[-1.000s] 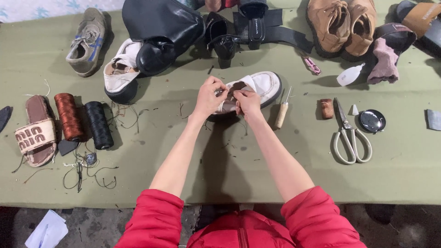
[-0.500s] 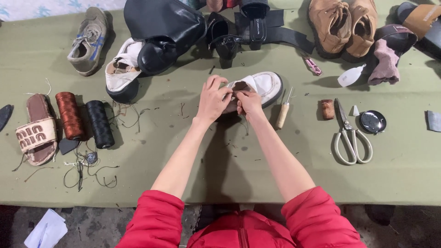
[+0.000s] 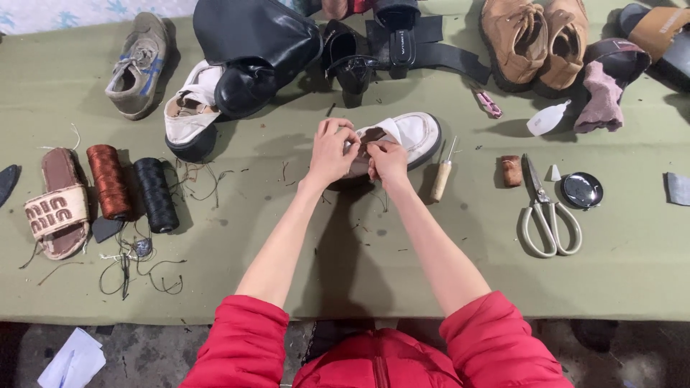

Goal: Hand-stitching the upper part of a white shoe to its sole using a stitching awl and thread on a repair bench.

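While both hands grip it, fingers clamped on its heel end, the white shoe (image 3: 402, 136) lies on the green bench (image 3: 359, 237), brown lining showing.

Even, soft overhead light, short shadows below the arms, sharp focus, slight wide-angle bending at edges.
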